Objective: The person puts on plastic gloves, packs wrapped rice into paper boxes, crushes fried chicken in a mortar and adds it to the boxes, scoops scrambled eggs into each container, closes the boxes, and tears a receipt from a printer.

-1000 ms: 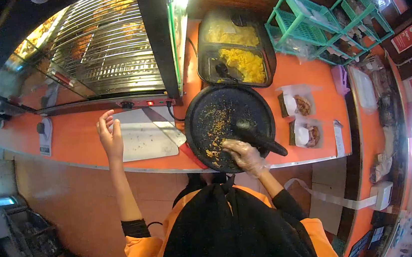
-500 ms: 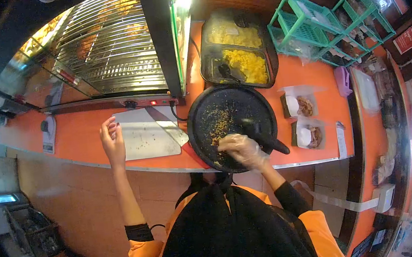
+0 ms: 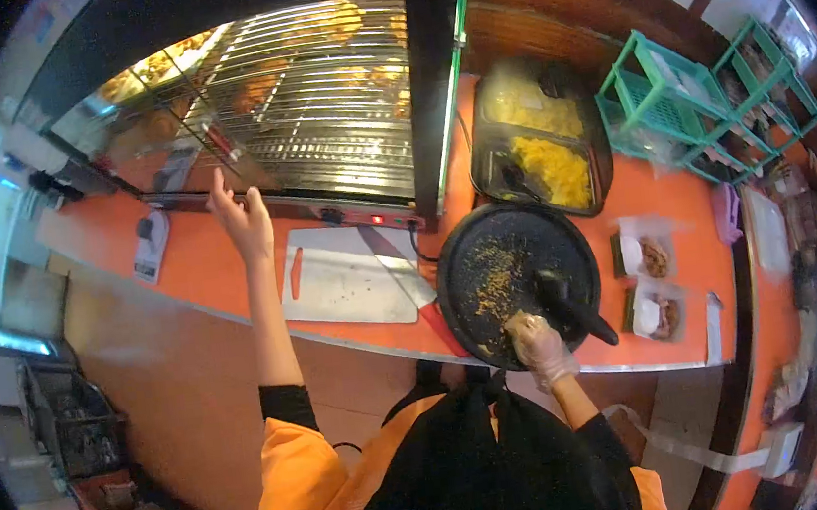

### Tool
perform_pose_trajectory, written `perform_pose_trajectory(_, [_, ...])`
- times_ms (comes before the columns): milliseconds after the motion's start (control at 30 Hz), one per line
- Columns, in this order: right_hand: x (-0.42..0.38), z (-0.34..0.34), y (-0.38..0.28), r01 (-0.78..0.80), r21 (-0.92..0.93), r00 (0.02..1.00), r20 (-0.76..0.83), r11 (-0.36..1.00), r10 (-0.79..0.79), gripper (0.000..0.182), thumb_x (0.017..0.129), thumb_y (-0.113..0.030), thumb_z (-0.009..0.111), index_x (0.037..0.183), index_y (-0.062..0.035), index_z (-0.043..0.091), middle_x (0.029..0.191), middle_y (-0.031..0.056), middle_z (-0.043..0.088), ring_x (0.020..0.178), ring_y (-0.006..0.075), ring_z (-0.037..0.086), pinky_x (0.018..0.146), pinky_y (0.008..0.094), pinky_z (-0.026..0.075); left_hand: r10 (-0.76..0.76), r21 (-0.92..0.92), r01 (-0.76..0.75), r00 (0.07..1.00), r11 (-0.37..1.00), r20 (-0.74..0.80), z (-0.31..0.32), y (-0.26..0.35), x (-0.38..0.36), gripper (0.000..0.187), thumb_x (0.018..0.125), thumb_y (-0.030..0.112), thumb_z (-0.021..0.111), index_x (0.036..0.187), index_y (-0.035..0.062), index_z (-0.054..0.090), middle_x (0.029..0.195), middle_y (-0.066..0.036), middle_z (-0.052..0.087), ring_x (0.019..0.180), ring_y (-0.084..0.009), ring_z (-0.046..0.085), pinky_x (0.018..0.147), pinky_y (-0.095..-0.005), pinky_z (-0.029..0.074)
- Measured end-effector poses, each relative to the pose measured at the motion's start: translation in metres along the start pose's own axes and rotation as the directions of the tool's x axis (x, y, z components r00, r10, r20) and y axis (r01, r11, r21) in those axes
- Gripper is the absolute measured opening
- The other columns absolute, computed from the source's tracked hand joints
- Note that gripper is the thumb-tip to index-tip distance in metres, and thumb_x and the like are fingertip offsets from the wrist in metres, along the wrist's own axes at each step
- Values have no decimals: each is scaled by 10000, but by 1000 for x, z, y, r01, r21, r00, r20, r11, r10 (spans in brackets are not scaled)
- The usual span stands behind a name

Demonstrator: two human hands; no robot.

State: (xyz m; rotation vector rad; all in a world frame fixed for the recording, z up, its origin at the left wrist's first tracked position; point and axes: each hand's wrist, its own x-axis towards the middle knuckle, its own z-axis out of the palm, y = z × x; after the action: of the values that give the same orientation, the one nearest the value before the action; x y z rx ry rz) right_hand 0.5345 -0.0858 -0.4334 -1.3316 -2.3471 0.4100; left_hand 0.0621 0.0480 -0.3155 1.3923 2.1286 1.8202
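My left hand (image 3: 241,216) is bare, raised in front of the heated display case (image 3: 312,96), its fingers apart and nothing in them. My right hand (image 3: 539,344), in a clear plastic glove, is closed at the near edge of the round black stone mortar (image 3: 462,289); what it holds, if anything, is hidden. Brown crumbs (image 3: 498,280) lie in the mortar, and a black pestle (image 3: 579,309) rests across its right side. Left of it are a white cutting board (image 3: 346,279) and a knife with a red handle (image 3: 441,327).
Behind the mortar stands a black tray (image 3: 601,170) of yellow food. Two open boxes with rice and meat (image 3: 650,257) (image 3: 661,313) are at the right. Green baskets (image 3: 660,94) stand at the back right. The counter's front edge (image 3: 194,302) runs before me.
The view has turned left, so things appear further right. My left hand has moved up toward the display case. My right hand has drawn to the mortar's near edge, its fingers more closed.
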Motion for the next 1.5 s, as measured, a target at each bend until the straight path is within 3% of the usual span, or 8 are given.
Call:
perform_pose_trajectory(200, [10, -7, -9, -142, 170, 967, -187, 975, 174, 80, 807, -57, 644, 871, -28, 682, 878, 130, 692, 816, 263, 672, 706, 339, 542, 170, -63, -171, 985, 983, -15, 18, -3, 35, 516, 925, 100, 536, 1404, 38, 353, 1281, -171, 441, 1141, -302, 482, 961, -400, 403])
perform_pose_trajectory(333, [8, -9, -1, -467, 793, 787, 171, 391, 592, 212, 820, -109, 725, 992, 15, 724, 953, 74, 722, 820, 131, 655, 767, 264, 524, 330, -75, -350, 924, 934, -194, 26, -39, 70, 462, 911, 81, 565, 1329, -8, 387, 1107, -154, 544, 1054, -245, 536, 943, -393, 428])
perform_pose_trajectory(400, [13, -45, -7, -534, 839, 673, 345, 107, 654, 243, 811, -94, 733, 1020, 27, 708, 987, 90, 714, 859, 144, 660, 801, 270, 527, 95, -262, -153, 971, 953, -220, 26, -29, 73, 416, 942, 143, 563, 1296, -21, 420, 1126, -173, 582, 947, -234, 608, 859, -337, 483])
perform_pose_trajectory(500, [18, -110, 1, -310, 944, 635, 295, -114, 714, 255, 809, -75, 729, 1027, 48, 677, 989, 114, 700, 914, 184, 668, 851, 285, 529, 235, 47, -231, 942, 972, -238, 30, -39, 83, 395, 956, 217, 582, 1254, -30, 507, 1107, -147, 638, 971, -225, 625, 870, -340, 487])
perform_pose_trajectory(633, [9, -185, 70, 95, 939, 734, -290, 330, 614, 234, 863, -175, 649, 992, 18, 676, 938, 89, 686, 860, 163, 648, 806, 301, 514, 154, 67, -140, 940, 988, -303, 37, -49, 87, 339, 942, 252, 613, 1162, -4, 590, 1027, -151, 670, 883, -226, 648, 787, -333, 513])
perform_pose_trajectory(733, [-6, -203, 227, -508, 477, 757, -149, 717, 636, 226, 839, -183, 619, 970, -9, 680, 922, 116, 692, 876, 231, 668, 780, 375, 533, 205, 109, -181, 938, 977, -281, 38, -33, 71, 319, 930, 269, 632, 1126, 19, 612, 977, -135, 683, 855, -207, 648, 749, -319, 514])
perform_pose_trajectory(1100, [8, -194, 362, -664, -419, 718, -127, 619, 684, 149, 661, -159, 659, 775, -69, 694, 872, 160, 686, 793, 297, 673, 697, 397, 540, 133, 28, -130, 967, 991, -216, 89, 113, -35, 176, 862, 173, 723, 936, 56, 613, 834, -42, 685, 757, -132, 647, 690, -279, 507])
perform_pose_trajectory(1500, [6, -188, 369, -540, -390, 821, -45, 746, 570, 269, 659, -169, 662, 889, -33, 636, 904, 190, 651, 852, 300, 658, 721, 407, 530, 42, -150, -79, 971, 986, -234, 124, 173, -92, 109, 828, 116, 718, 875, 46, 648, 790, -60, 680, 723, -153, 635, 700, -298, 501])
